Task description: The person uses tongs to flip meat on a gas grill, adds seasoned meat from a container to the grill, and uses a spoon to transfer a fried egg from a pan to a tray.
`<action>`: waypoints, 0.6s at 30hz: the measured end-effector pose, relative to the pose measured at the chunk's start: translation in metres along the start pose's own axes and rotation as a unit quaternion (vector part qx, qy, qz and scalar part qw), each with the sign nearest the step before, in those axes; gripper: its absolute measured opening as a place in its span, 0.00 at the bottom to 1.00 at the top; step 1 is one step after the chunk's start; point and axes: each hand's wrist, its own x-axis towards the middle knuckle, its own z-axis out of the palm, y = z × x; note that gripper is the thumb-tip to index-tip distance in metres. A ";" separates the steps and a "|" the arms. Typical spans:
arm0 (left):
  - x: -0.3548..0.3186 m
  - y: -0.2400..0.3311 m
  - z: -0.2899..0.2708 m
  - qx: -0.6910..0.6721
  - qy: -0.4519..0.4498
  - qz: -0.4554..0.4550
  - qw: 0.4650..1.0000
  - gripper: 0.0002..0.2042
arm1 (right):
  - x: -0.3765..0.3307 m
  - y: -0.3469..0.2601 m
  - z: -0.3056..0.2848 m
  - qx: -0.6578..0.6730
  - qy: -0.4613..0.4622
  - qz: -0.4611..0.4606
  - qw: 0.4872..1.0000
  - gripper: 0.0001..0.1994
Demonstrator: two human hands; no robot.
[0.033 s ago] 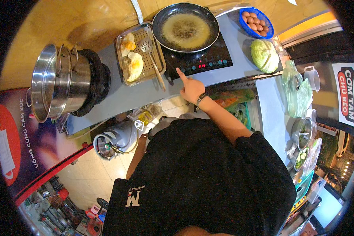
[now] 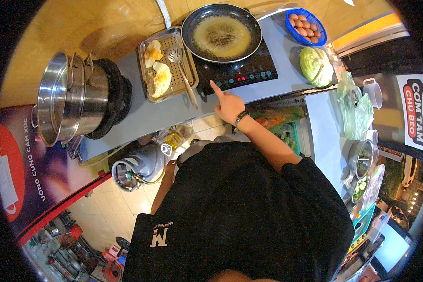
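One bare right hand (image 2: 230,107) points a straight index finger at a flat, black glass cooktop (image 2: 266,55), other fingers curled; the left hand is hidden. Probably heat is being set; the next move calls for one light press. Behind the controls rests a round, dark-coated pan (image 2: 191,36) with yellowish liquid (image 2: 209,38).

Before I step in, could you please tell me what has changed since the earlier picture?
Nothing has visibly moved, been grasped or let go. The right hand still points at the black cooktop; the frying pan, fried eggs and tray stay as they were.
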 end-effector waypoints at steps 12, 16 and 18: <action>0.015 -0.015 0.001 0.015 -0.015 0.011 1.000 0.12 | -0.035 -0.001 0.001 0.086 0.033 -0.133 0.987 0.18; 0.022 -0.015 -0.011 0.053 -0.030 0.019 0.998 0.12 | -0.074 0.049 0.051 0.152 0.043 -0.054 0.986 0.12; 0.015 -0.028 -0.013 0.067 -0.026 0.014 0.997 0.11 | -0.111 0.089 0.075 0.139 -0.035 0.098 0.985 0.19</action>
